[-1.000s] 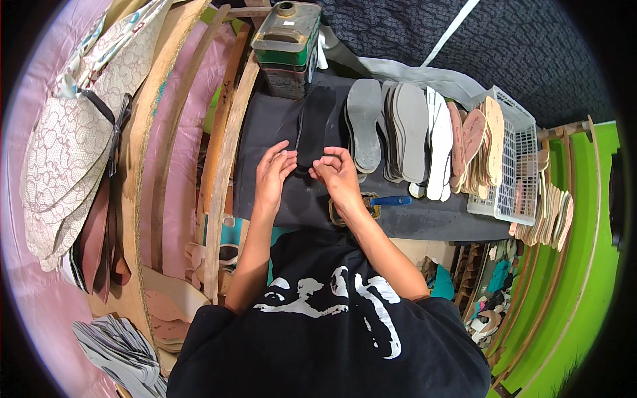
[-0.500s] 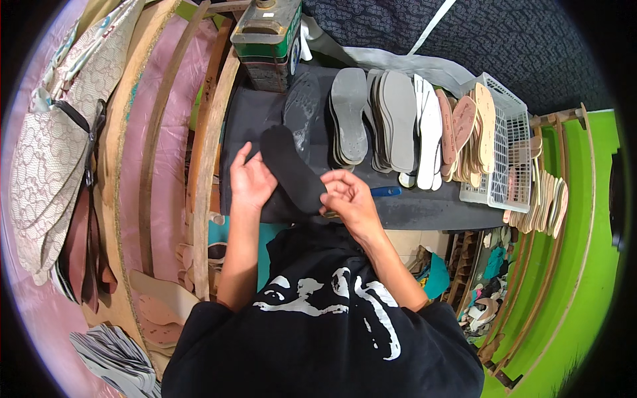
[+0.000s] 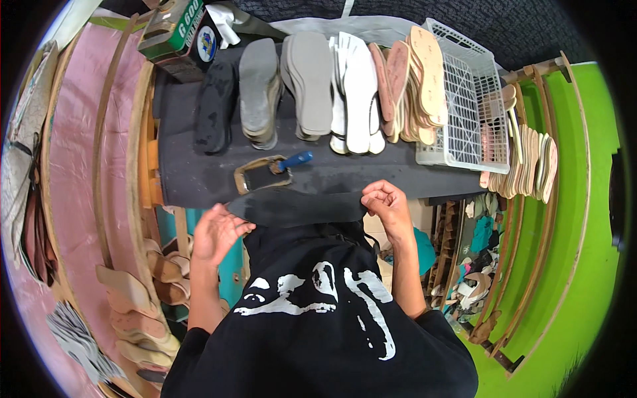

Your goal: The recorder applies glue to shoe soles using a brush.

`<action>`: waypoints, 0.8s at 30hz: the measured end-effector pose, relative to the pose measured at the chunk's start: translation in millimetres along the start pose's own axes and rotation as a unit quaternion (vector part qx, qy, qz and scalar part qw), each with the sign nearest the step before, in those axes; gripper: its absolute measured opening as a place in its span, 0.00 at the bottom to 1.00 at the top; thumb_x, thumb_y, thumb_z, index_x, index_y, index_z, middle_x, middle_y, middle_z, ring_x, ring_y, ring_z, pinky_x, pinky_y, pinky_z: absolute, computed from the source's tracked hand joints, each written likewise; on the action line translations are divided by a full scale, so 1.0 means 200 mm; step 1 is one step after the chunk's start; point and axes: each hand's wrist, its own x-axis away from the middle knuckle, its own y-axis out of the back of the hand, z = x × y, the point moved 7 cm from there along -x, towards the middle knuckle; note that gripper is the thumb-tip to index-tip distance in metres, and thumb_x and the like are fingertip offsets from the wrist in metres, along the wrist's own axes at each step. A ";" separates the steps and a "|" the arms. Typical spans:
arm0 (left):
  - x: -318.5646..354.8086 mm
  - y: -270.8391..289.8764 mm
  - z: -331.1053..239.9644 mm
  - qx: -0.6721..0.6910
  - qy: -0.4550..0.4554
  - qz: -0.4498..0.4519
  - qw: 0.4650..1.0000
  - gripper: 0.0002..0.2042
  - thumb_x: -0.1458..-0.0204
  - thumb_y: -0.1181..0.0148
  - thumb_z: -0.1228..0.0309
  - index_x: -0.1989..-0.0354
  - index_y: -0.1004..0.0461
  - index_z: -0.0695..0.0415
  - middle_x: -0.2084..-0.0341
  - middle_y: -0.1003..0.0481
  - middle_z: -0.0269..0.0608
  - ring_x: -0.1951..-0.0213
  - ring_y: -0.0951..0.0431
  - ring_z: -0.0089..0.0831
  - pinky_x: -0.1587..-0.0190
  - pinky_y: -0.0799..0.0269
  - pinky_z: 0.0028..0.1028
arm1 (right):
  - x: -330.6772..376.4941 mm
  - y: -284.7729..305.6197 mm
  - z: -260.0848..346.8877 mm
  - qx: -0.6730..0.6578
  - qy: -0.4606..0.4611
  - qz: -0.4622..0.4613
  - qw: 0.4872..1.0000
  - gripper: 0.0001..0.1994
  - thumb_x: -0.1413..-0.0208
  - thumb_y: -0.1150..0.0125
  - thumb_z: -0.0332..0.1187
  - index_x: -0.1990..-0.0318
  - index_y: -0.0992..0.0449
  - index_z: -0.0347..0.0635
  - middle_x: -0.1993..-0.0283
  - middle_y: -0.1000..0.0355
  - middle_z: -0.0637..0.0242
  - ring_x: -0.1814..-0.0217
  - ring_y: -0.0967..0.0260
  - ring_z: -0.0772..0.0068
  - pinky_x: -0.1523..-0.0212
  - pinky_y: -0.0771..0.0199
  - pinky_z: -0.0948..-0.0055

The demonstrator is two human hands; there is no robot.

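At table edge, both hands' fingers pinch black insole (image 3: 295,207) ends: left hand (image 3: 215,232), right hand (image 3: 387,204).

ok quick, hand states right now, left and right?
Left hand: closed on the left end of the black sole piece.
Right hand: fingers pinched shut on the right end of the same piece.

Matt black rubbery insole (image 3: 298,207), white plastic lattice basket (image 3: 464,99), dark matt cloth-covered table (image 3: 199,176), glossy metal tin (image 3: 179,33)
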 end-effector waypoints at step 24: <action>-0.24 -0.14 0.75 0.044 -0.079 -0.157 0.983 0.34 0.29 0.47 0.58 0.24 0.41 0.71 0.26 0.32 0.59 0.26 0.30 0.47 0.24 0.33 0.39 | -0.21 0.64 -0.17 0.228 0.066 -0.041 0.971 0.17 0.39 0.31 0.24 0.43 0.18 0.29 0.45 0.16 0.51 0.46 0.15 0.64 0.46 0.18 0.70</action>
